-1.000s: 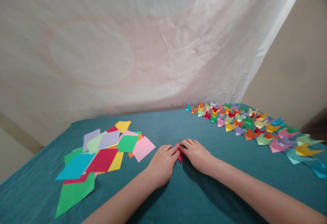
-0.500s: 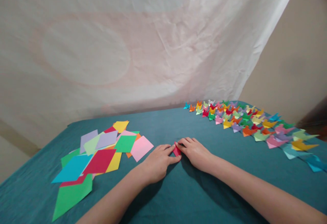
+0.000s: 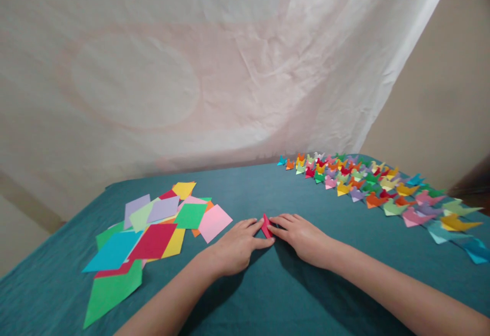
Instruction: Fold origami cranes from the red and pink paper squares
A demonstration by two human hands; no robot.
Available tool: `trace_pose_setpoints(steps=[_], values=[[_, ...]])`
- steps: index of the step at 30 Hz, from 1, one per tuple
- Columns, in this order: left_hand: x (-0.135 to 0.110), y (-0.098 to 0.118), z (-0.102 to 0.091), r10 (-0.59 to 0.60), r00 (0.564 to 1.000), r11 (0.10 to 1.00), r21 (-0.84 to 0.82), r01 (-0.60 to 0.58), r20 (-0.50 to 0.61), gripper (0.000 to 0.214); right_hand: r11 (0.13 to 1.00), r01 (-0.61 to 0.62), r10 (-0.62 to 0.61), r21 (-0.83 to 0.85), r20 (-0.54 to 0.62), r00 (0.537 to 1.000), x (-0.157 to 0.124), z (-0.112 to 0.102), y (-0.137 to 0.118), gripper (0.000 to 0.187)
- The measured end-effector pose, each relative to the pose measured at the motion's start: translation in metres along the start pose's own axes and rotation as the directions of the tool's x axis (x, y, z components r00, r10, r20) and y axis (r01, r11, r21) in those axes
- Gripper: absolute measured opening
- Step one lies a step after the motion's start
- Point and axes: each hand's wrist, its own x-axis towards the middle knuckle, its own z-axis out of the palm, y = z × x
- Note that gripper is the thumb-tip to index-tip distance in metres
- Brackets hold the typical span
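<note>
A small folded piece of red paper lies on the green cloth between my hands, narrow and pointed at its far end. My left hand has its thumb along the near end and its fingertips on the left edge. From the other side, the bent fingers of my right hand press at the paper's right edge. Fingertips cover parts of both edges, so the exact fold is hard to make out.
Loose coloured paper squares are spread in an overlapping pile on the left. Rows of small folded paper birds stand at the right. Behind the table hangs a pale cloth sheet.
The red paper now looks narrower, with a sharper far point. My right hand's fingers have shifted slightly along its right edge. The view has moved a little.
</note>
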Motion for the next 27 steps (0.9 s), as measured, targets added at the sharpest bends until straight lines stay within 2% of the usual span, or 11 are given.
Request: trace_pose_setpoints(steps=[7,11,15,19,22,27], values=[[0.003,-0.009,-0.005,0.034,0.998,0.984,-0.172,-0.042,-0.048,0.062,0.999,-0.040,0.040,0.018,-0.034,0.999,-0.002,0.004,-0.004,0.048],[0.006,-0.019,-0.003,-0.058,0.989,0.964,-0.264,0.021,-0.134,0.053,0.999,-0.042,0.043,0.021,-0.055,0.998,-0.001,0.005,-0.004,0.047],[0.008,-0.017,0.005,-0.234,0.950,0.965,-0.171,0.200,-0.208,0.037,0.999,-0.031,0.033,0.028,-0.071,0.997,0.000,0.006,-0.007,0.041],[0.008,0.003,0.010,-0.272,0.944,0.962,-0.040,0.269,-0.189,0.032,0.999,-0.017,0.022,0.048,-0.097,0.995,-0.001,0.010,-0.005,0.039],[0.009,0.018,0.013,-0.316,0.930,0.945,0.028,0.326,-0.188,0.038,0.998,-0.010,0.018,0.066,-0.117,0.993,-0.002,0.012,-0.003,0.041],[0.011,0.028,0.020,-0.326,0.924,0.929,0.114,0.353,-0.202,0.047,0.996,-0.010,0.021,0.092,-0.126,0.992,-0.004,0.012,-0.004,0.048]])
